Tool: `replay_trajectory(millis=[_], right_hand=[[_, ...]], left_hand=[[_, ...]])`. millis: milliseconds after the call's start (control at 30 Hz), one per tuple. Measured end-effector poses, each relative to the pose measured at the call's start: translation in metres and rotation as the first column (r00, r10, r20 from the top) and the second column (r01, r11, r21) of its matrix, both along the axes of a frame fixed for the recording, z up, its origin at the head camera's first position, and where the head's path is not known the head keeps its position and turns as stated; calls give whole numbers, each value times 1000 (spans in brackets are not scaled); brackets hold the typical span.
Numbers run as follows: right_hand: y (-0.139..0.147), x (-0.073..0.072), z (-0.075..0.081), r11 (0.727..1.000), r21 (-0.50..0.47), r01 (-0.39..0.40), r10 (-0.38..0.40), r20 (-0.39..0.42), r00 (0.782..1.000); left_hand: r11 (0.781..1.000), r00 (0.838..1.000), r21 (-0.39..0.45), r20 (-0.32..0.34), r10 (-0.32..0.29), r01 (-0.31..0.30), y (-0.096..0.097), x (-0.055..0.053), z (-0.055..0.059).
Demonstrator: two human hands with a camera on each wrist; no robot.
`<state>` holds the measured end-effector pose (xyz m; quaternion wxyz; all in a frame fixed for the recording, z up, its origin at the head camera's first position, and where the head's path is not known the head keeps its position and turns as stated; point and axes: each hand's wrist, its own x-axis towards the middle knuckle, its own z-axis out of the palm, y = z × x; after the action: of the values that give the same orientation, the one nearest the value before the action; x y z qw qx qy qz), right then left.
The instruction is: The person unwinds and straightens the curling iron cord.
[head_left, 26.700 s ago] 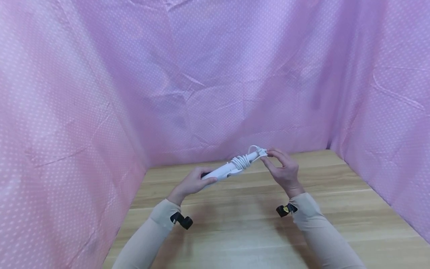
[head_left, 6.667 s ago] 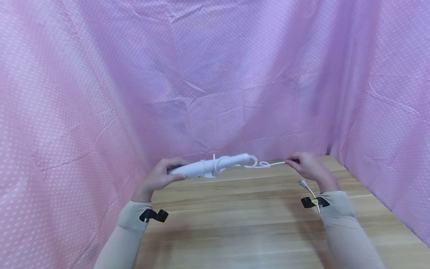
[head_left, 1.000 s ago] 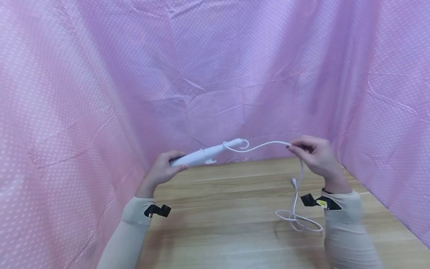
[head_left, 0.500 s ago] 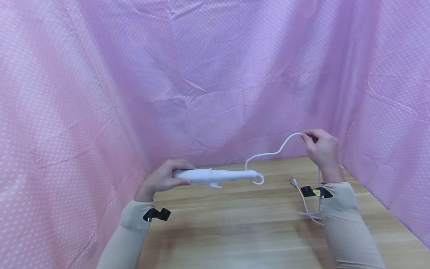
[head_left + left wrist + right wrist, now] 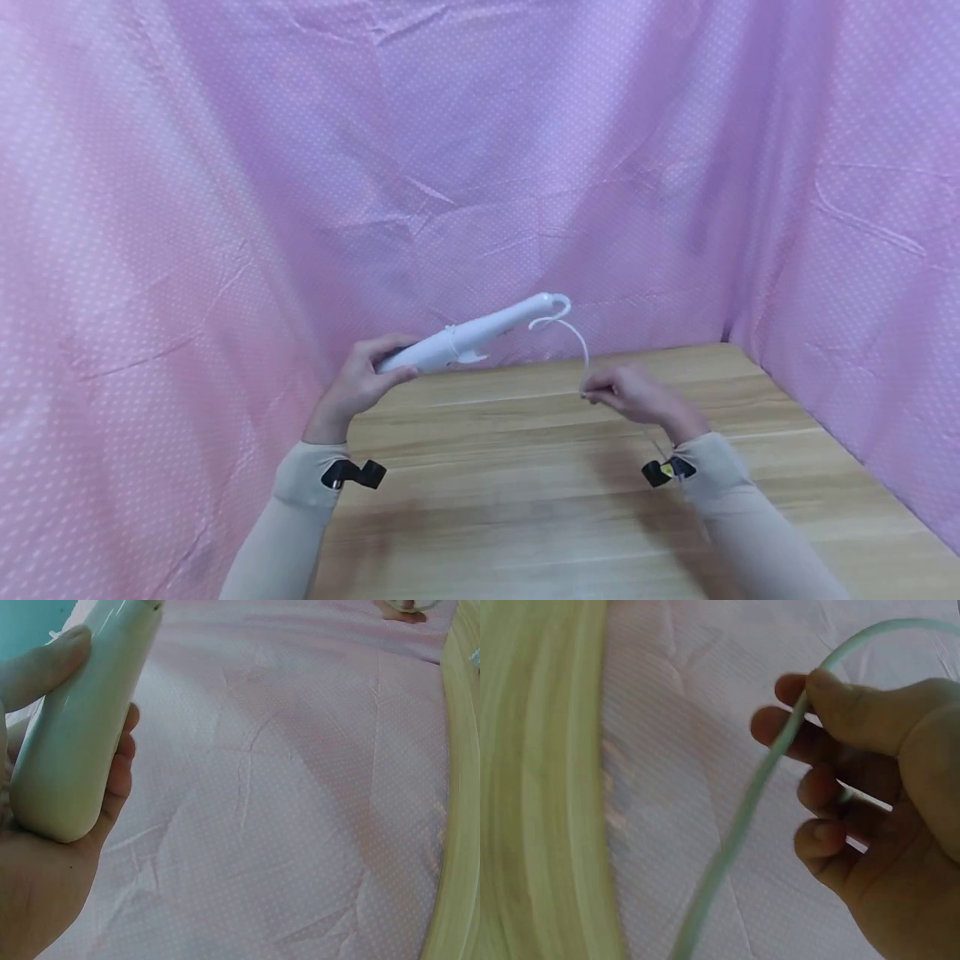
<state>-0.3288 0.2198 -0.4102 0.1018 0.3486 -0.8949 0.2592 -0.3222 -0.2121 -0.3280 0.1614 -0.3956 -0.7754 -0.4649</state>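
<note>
My left hand (image 5: 352, 385) grips the wide end of a white hair styling iron (image 5: 468, 333). The iron is raised off the table, its narrow end pointing up and to the right, and a small lever-like tab sticks out near its middle. In the left wrist view the thumb lies along the rounded casing (image 5: 82, 727), with curled fingers behind it. From the narrow end a white cord (image 5: 581, 337) loops down to my right hand (image 5: 637, 396). There, thumb and fingertips pinch the cord (image 5: 735, 825), as the right wrist view shows. The plug is hidden in the head view.
A wood-grain table (image 5: 525, 500) lies below both hands. Pink dotted cloth (image 5: 480, 167) hangs at the back and on both sides, close behind the iron's tip. Small black wrist mounts (image 5: 360, 475) stick out inward from the sleeves.
Long ago the cord was wrapped round the iron; its coils are now off. In the last half second my right hand came down and left with the cord, and the iron's narrow end tilted up.
</note>
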Motion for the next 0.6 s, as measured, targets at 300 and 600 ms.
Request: replay_trajectory(millis=[300, 600], right_hand=[[4, 25, 1, 960, -94, -263, 275, 150, 950], [53, 49, 35, 970, -239, -44, 52, 27, 998]], left_hand=[[957, 967, 153, 94, 235, -247, -2, -10, -2], [927, 931, 96, 92, 354, -362, -22, -10, -8]])
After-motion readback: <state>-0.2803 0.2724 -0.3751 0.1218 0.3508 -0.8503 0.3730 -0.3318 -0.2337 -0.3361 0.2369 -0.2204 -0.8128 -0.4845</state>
